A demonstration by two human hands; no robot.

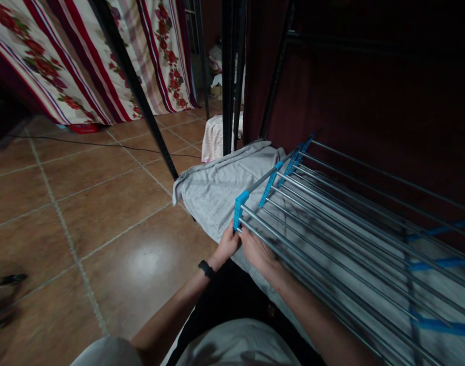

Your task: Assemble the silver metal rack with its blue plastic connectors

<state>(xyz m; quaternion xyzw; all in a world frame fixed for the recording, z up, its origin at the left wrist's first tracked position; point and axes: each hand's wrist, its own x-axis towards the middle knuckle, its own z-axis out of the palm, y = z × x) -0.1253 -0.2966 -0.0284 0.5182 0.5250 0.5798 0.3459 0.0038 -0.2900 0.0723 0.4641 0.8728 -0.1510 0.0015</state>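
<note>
A metal drying rack (331,203) with long silver bars and blue plastic joints lies on a grey cloth-covered surface (209,203). My left hand (229,241) is closed at the lower end of the rack's nearest blue corner joint (239,208). Right beside it, my right hand (255,249) is closed around the end of the lowest bar, near that same joint. The two hands almost touch, and their fingertips are partly hidden. A black band sits on my left wrist.
Black upright posts (228,76) rise behind the cloth, and another slanted post (137,96) stands to the left. A striped floral curtain (83,61) hangs at the back. A thin dark cable (103,144) crosses the tiled floor (114,213). A pale cloth (213,137) hangs behind the posts.
</note>
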